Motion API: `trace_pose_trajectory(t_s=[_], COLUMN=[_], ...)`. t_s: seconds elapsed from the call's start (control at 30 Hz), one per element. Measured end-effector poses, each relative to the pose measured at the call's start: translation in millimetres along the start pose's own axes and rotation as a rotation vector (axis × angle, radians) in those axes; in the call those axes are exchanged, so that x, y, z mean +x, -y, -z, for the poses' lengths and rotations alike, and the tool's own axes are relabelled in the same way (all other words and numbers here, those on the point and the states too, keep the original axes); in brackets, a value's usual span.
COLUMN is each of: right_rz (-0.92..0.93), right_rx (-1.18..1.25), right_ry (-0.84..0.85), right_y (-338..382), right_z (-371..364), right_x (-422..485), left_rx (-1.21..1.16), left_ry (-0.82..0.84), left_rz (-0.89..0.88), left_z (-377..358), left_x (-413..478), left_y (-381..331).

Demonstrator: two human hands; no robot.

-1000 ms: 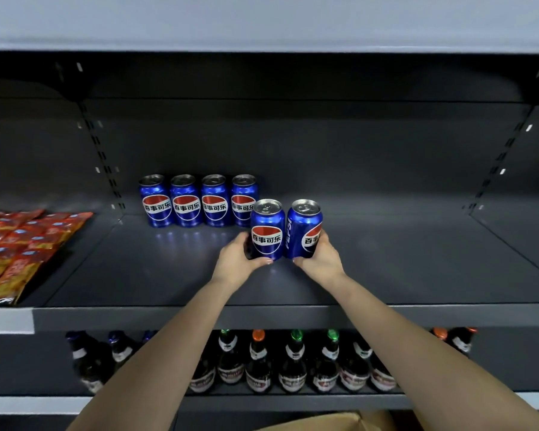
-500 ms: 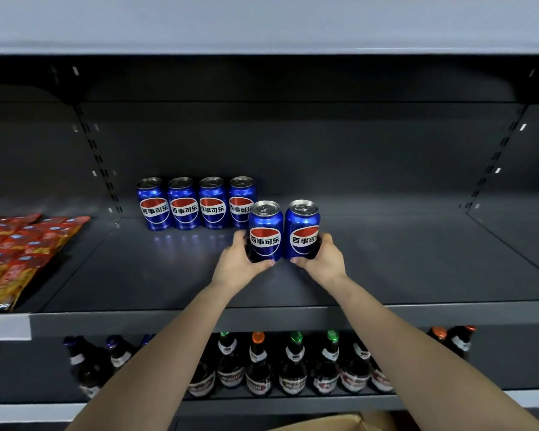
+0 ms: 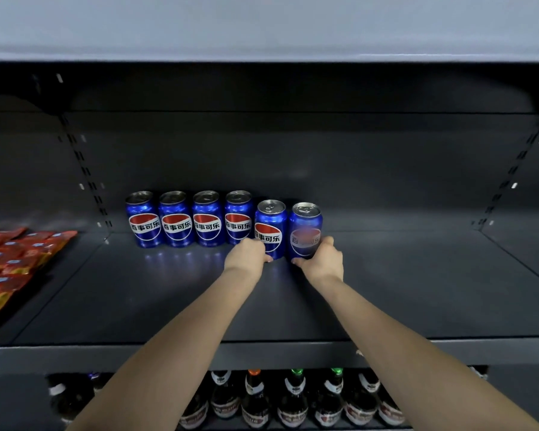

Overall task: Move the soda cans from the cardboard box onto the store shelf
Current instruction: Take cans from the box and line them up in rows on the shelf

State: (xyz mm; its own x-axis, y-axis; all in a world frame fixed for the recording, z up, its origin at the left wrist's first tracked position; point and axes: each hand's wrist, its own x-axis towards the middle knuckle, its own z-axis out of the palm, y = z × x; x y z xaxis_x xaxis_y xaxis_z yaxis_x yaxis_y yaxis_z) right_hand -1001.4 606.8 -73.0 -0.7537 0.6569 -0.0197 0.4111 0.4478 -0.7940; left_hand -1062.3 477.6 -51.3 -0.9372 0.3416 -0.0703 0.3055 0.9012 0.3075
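Left hand [image 3: 246, 255] is gripping a blue Pepsi can [image 3: 270, 219] low on its side, fingers curling round it. The can is standing upright just right of the row of four Pepsi cans [image 3: 190, 219] lining the back of the dark store shelf [image 3: 168, 300]. Right hand [image 3: 322, 259] is gripping a second Pepsi can [image 3: 305, 225], upright, just beside the first. Whether either base is touching the shelf: cannot tell. Red snack packets [image 3: 16, 259] are lying at the shelf's left end. Glass bottles [image 3: 293, 399] are standing on the tier below.
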Motion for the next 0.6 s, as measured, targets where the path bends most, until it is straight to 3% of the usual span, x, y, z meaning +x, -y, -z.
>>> trace_pose_trajectory(t_s=[0.37,0.6], right_rz=[0.073,0.071], right_rx=[-0.113,-0.133], right_ry=[-0.045,-0.063], right_y=[12,12], right_z=[-17,-22], right_x=[42,39], left_rx=[0.070,0.023], left_ry=[-0.220,-0.201], left_rz=[0.013,0.026], left_z=[-26,-25], left_x=[28,24], left_y=[-6,-6])
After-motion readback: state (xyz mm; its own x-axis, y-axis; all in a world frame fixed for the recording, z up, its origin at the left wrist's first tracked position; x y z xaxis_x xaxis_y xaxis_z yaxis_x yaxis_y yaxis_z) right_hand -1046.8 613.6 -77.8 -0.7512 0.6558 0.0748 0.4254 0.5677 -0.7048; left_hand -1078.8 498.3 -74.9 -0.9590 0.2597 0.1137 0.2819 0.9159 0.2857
